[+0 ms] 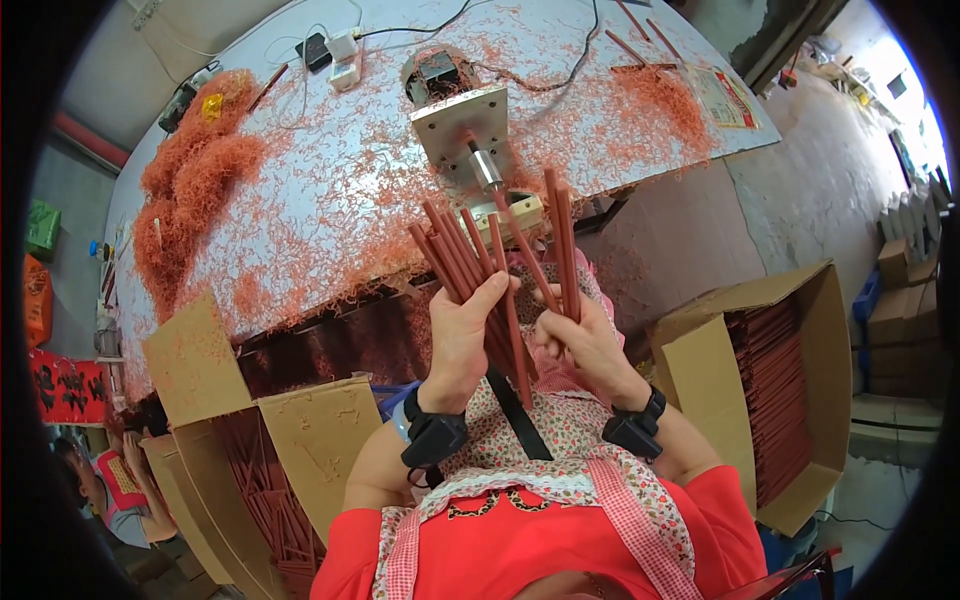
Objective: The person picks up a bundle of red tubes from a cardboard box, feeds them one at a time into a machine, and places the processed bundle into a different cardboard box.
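Observation:
My left hand [458,335] is closed round a bundle of thin reddish-brown sticks [453,255], their upper ends fanned out toward the table. Beside it, my right hand [592,350] grips a few more such sticks [566,245] that stand nearly upright. One slanting stick [525,247] runs from near my right fingers up to the metal sleeve [485,167] of a small motor-driven machine [460,125]. Its far tip meets the sleeve's mouth; whether it sits inside, I cannot tell. My right fingertips are partly hidden behind the sticks.
Orange shavings [215,185] lie heaped at the left of the white table [330,150] and scattered across it. Open cartons of sticks stand at my right [700,375] and left [315,430]. Another person [130,490] is at the far left. Cables cross the table's back.

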{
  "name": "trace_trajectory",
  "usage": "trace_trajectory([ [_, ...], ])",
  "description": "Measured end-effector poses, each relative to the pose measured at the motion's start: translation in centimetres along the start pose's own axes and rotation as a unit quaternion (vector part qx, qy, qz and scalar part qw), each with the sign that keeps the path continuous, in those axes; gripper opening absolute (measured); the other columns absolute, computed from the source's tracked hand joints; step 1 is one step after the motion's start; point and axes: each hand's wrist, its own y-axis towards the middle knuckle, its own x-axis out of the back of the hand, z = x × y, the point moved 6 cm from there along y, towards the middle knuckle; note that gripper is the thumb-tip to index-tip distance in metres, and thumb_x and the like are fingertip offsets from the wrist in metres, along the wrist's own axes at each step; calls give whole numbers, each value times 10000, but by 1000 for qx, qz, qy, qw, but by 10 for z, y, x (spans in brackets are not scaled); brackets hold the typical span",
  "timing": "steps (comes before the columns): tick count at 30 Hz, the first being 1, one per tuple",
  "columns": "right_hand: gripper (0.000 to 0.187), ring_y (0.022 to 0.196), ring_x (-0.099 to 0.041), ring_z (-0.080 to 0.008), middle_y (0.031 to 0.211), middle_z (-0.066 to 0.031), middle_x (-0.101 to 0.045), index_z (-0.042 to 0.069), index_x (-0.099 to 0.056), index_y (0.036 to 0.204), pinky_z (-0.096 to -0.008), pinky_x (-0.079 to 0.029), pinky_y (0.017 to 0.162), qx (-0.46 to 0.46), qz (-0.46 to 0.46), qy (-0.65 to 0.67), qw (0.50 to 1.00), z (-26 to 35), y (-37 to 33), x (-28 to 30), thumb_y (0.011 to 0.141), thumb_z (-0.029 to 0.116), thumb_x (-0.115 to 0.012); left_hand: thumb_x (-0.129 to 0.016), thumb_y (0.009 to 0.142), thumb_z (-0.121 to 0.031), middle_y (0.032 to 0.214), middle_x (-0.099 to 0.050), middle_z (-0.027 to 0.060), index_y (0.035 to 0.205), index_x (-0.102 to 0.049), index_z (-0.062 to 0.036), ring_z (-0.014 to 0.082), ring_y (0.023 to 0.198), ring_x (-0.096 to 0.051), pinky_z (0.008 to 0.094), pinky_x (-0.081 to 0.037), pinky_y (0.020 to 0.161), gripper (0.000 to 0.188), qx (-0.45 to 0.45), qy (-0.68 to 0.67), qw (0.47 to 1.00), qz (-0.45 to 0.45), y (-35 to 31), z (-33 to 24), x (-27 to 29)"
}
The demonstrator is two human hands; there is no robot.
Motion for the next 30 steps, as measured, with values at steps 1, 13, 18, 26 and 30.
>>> trace_trajectory([
  [1, 259, 517, -447, -37, 649, 27, -507, 10, -526, 1123, -179, -326, 460, -1, -16, 14, 1000, -3, -2, 0, 898, 135, -547, -650, 846, -97, 873, -666, 70, 995, -620, -9, 128, 764, -626, 271, -508, 719, 175, -14, 1, 1000, -4, 3, 0, -2],
  [13, 261, 512, -510, -72, 702, -38, -587, 4, -467, 1104, -194, -387, 469, 9, 22, -15, 1000, 20, 9, -1, 882, 109, -555, -608, 884, -119, 871, -641, 53, 1036, -592, 0, 112, 748, -607, 255, -507, 668, 194, 11, -34, 999, 23, -9, 6, -6],
  [18, 314, 503, -493, -55, 709, -30, -587, -6, -488, 1168, -188, -375, 450, 12, -3, -1, 1000, 8, -2, -7, 879, 100, -550, -593, 895, -126, 869, -638, 55, 1036, -589, 7, 117, 743, -609, 264, -514, 666, 194, -33, -3, 999, -3, -1, -5, -9],
  [26, 322, 535, -486, -35, 713, -21, -574, -15, -502, 1172, -180, -386, 473, -14, -2, -9, 1000, 18, -15, -7, 874, 87, -568, -596, 894, -133, 835, -635, 57, 1078, -556, 0, 121, 740, -608, 268, -511, 653, 230, 6, -58, 998, 26, -4, 13, -9],
  [30, 302, 508, -459, -32, 664, 9, -538, -5, -520, 1157, -184, -367, 454, 30, -32, -11, 999, 23, -9, -8, 874, 88, -573, -591, 897, -131, 835, -640, 65, 1097, -535, -4, 127, 761, -610, 271, -508, 676, 243, 26, -29, 998, 55, -11, 15, -1],
])
